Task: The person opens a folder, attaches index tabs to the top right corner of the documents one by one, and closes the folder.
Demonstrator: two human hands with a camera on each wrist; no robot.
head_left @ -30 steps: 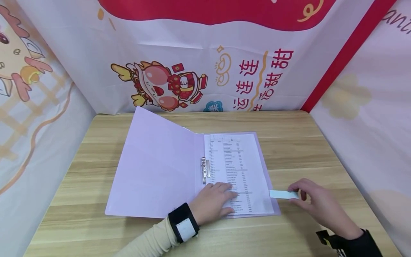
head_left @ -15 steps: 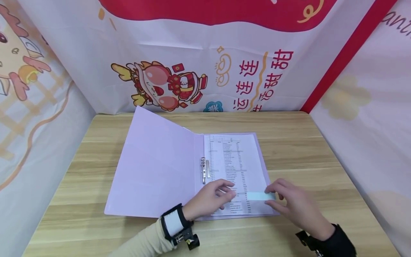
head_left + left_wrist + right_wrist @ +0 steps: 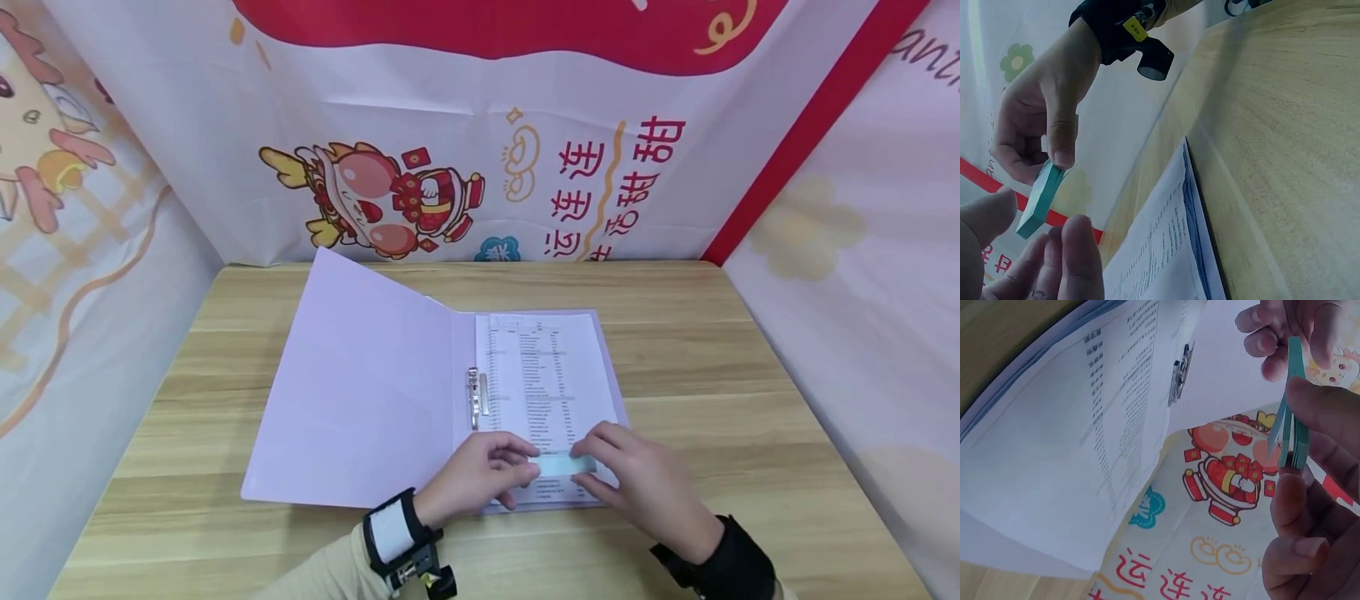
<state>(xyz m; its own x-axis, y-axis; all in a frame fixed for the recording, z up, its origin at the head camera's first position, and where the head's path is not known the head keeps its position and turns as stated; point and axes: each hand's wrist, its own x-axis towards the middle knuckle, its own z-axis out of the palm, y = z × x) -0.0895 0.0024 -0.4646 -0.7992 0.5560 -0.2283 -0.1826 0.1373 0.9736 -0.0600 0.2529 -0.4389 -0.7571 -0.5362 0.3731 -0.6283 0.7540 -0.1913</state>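
A pale teal pad of sticky notes (image 3: 557,465), long and narrow, is held over the lower part of the printed sheets (image 3: 540,375). My right hand (image 3: 645,479) pinches its right end between thumb and fingers; in the right wrist view the pad's layers (image 3: 1295,425) show edge-on, slightly fanned. Around the pad's other end, my left hand (image 3: 480,471) has its thumb and fingers spread apart, and in the left wrist view a gap shows between them and the pad (image 3: 1041,197). Beneath lies an open lilac folder (image 3: 367,392), the sheets on its right side.
A metal clip (image 3: 474,398) sits at the folder's spine. The folder's left cover slants up from the wooden table (image 3: 697,350). Printed cloth (image 3: 450,92) hangs behind and along both sides.
My right hand has carried the sticky-note pad leftward from beside the folder to above the sheets. My left hand has lifted off the paper and turned toward the pad's left end.
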